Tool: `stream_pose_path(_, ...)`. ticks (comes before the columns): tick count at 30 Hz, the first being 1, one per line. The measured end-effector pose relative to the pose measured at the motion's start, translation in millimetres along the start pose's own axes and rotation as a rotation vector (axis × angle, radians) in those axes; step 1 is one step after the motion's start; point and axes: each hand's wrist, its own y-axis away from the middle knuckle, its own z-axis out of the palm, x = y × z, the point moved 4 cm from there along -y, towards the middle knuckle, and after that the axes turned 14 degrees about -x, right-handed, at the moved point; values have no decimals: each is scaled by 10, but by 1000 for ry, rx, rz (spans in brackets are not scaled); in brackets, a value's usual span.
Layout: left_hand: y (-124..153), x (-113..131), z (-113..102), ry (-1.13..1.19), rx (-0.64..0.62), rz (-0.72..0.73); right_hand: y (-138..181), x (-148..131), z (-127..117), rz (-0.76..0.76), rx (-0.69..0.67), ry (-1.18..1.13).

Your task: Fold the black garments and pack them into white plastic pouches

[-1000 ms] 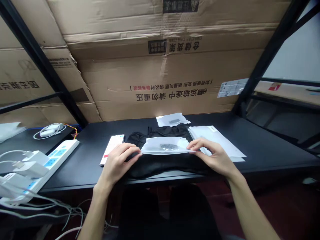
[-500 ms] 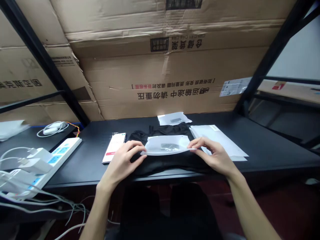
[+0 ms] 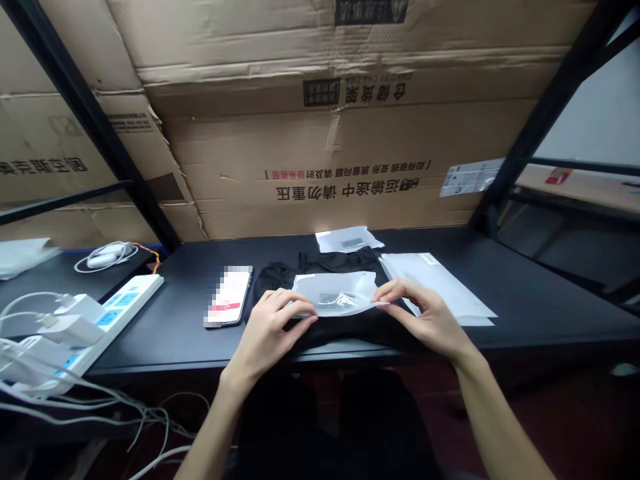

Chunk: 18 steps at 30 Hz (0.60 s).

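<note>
A small clear plastic bag (image 3: 336,295) lies over a folded black garment (image 3: 320,273) near the front edge of the black table (image 3: 525,300). My left hand (image 3: 273,327) pinches the bag's left edge, fingers closed on it. At the bag's right edge, my right hand (image 3: 425,313) pinches the plastic between thumb and fingers. Something small and shiny shows inside the bag.
A phone (image 3: 229,298) lies left of the garment. A stack of flat white bags (image 3: 440,283) sits to the right, another small bag (image 3: 349,239) behind. A white power strip (image 3: 107,313) with chargers and cables is at far left. Cardboard boxes (image 3: 325,133) wall the back.
My left hand slid right along the bag's edge, and the bag now looks shorter and more crumpled. The right hand stayed nearly in place.
</note>
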Motion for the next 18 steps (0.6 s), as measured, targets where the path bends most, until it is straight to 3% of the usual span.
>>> stream_pose_path(11,2,-7,32,343,-127,-330,-9,-63,15,12,-30,-11)
stream_pose_path(18,10,-17,55,375,-51,-292,-14,-101,28,32,-41,-7)
